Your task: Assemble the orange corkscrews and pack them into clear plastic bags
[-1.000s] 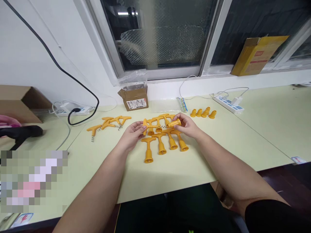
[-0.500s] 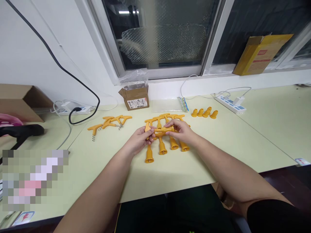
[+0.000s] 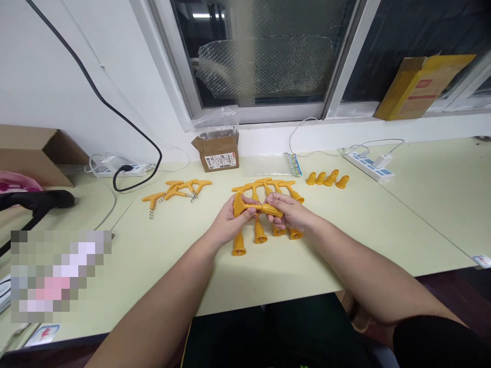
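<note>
My left hand (image 3: 233,221) is closed around the T-shaped yellow handle (image 3: 238,204) of a corkscrew, its ribbed neck pointing right. My right hand (image 3: 293,212) grips the bell-shaped yellow sleeve (image 3: 272,210), which is in line with the neck and appears to meet it; the screw itself is not visible. Under and behind both hands lie several yellow corkscrews with sleeves on, such as one corkscrew (image 3: 238,244) nearest me; my hands partly hide them. To the left is a group of loose corkscrew handles (image 3: 152,197) with bare metal spirals. Several loose sleeves (image 3: 330,179) stand at the right.
A small open cardboard box (image 3: 219,155) sits by the window wall, beside a clear plastic bag (image 3: 264,166). Power strips (image 3: 370,167) with cables lie at right and left. A black cable (image 3: 99,94) hangs down the left wall. A larger carton (image 3: 30,153) stands far left.
The sleeve in my right hand has tilted, its wide end now lower, and my right fingers have wrapped further around it. The handle has turned slightly in my left hand. The view has shifted a little.
</note>
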Tool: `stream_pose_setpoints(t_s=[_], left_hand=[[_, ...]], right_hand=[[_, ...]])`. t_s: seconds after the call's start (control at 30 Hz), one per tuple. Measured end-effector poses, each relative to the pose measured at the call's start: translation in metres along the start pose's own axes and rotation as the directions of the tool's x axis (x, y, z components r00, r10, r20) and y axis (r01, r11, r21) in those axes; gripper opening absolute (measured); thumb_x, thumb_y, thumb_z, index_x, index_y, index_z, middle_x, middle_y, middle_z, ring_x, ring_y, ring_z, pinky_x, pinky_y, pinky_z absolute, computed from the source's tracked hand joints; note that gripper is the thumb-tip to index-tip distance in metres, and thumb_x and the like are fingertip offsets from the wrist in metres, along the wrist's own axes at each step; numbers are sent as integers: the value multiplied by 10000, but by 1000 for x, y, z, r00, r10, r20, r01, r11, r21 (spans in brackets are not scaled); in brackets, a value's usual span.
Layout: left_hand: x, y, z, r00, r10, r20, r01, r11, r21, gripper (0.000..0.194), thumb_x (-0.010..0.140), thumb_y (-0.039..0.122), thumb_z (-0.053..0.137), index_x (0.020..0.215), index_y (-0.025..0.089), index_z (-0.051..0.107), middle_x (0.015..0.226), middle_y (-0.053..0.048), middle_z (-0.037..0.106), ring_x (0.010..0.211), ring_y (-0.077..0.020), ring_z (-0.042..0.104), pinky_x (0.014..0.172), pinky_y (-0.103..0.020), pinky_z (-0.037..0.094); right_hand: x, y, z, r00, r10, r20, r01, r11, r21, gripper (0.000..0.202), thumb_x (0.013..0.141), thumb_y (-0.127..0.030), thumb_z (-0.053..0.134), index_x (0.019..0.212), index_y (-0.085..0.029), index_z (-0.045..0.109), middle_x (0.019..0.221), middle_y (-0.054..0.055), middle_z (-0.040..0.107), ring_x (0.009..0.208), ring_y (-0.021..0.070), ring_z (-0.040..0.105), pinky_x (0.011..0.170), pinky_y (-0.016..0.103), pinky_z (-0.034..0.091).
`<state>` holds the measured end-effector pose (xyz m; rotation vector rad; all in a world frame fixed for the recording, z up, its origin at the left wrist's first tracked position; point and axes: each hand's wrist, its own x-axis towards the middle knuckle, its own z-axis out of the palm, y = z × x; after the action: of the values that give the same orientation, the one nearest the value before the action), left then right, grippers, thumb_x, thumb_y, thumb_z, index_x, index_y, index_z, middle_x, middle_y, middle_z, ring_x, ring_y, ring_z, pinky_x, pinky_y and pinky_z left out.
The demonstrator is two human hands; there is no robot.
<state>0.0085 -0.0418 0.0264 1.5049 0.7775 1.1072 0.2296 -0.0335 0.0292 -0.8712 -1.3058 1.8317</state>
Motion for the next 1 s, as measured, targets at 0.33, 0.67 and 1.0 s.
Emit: stream_pose_setpoints(t_s=[0.33,0.67,1.0], left_hand=[[1,-2,3,995,-68,-78,68,998,-14,382,791,413,858,973,174,621,1070,-104,780,913,-229,751,897,-423,599],[6,-7,3,971,-166,-170,113,952,-283,467,706,374,926,909,187,549,966,-11,730,813,-153,735,914,-386,588],[3,-7,3,988,-61,-141,36,984,-173,500,634,276,960,834,200,508,886,26,654,834,-134,658,848,-316,538]], right_hand=[[-5,-5,-4,995,-76,59,76,997,16,461,766,-349,877,1055,-262,528,983,-35,604,630,64,551,565,214,465],[5,10,-6,927,-369,-64,343,906,-246,399,800,-403,838,1062,-242,584,1026,34,696,978,204,709,937,390,570],[1,1,0,972,-219,-84,199,959,-201,394,770,-465,857,962,-206,632,750,1,698,611,144,639,626,300,565]])
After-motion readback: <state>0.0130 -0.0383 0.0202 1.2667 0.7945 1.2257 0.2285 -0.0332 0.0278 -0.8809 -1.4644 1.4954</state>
